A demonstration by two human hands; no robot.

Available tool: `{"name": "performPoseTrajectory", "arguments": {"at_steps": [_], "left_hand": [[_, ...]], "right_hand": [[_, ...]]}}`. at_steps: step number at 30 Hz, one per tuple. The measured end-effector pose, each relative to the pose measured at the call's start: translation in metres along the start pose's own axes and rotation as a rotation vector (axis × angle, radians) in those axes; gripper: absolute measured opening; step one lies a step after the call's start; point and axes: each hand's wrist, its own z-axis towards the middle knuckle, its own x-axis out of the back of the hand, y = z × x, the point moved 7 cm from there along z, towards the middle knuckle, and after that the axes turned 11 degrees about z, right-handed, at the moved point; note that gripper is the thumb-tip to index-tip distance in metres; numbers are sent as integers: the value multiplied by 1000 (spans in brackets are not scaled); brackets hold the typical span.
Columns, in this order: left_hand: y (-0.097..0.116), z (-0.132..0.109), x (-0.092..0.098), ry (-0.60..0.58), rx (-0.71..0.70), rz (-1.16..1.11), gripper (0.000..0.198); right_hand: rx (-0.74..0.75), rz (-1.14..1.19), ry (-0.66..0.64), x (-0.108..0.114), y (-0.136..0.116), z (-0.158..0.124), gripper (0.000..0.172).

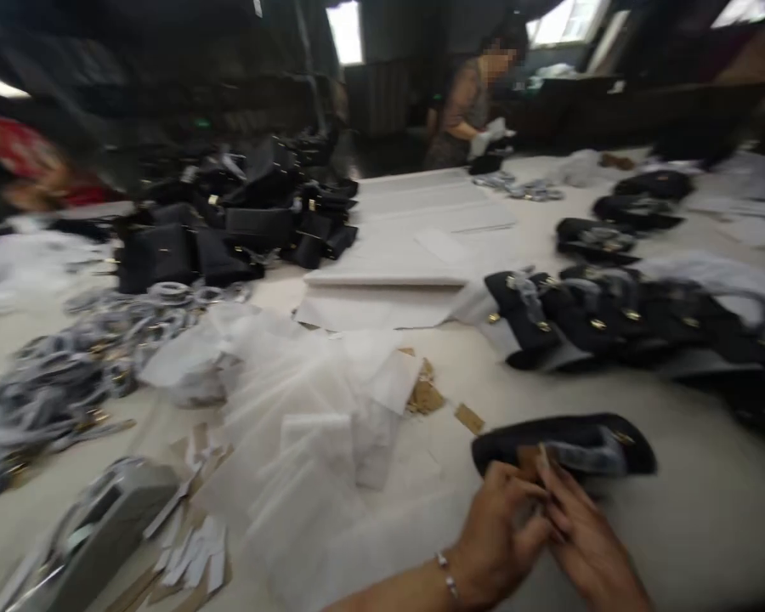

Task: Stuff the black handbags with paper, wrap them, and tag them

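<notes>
My left hand (494, 535), with a bracelet at its wrist, and my right hand (590, 540) meet at the near right of the table. Both are closed, fingertips together, around a small brown paper piece (529, 461); motion blur softens its outline. Just beyond the fingers lies a black handbag (497, 446) with a gold clasp and a strip of clear wrapping on top. My hands partly cover its near edge. Left of the bag, another brown piece (469, 418) rests on the table, near a small pile of similar pieces (426, 393).
White tissue sheets (319, 425) spread across the middle. Wrapped straps (70, 365) and a grey tape dispenser (111, 527) lie left. Black bags are heaped (229, 229) behind and lined up (612, 314) at right. Co-workers (462, 110) (31, 161) are beyond.
</notes>
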Motion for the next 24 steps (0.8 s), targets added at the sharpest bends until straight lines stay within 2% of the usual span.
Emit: {"name": "performPoseTrajectory", "arguments": {"at_steps": [1, 3, 5, 7, 9, 12, 16, 19, 20, 22, 24], "left_hand": [[-3, -1, 2, 38, 25, -76, 23], [-10, 1, 9, 141, 139, -220, 22], [-15, 8, 12, 159, 287, -286, 29], [-13, 19, 9, 64, 361, -242, 32], [-11, 32, 10, -19, 355, -163, 24], [-18, 48, 28, 30, 326, -97, 20], [-38, 50, 65, 203, 393, -96, 26], [-38, 47, 81, 243, 356, -105, 25], [-36, 46, 84, 244, 322, -102, 24], [-35, 46, 89, 270, 274, -60, 23], [-41, 45, 92, 304, 303, -2, 21]], "right_hand": [[-59, 92, 146, 14, 5, -4, 42], [-168, 200, 219, 18, 14, -8, 45], [-199, 214, 205, 12, 15, -8, 45], [-170, 166, 163, 7, 11, -8, 44], [-159, 121, 109, 7, 8, -8, 43], [-135, 36, 164, 29, 1, -8, 46], [71, -152, 435, 80, -28, -13, 45], [389, -465, 506, 97, -68, -15, 40], [531, -596, 469, 95, -82, -14, 39], [763, -845, 293, 85, -99, -8, 40], [828, -1027, 56, 79, -100, 7, 45]]}}
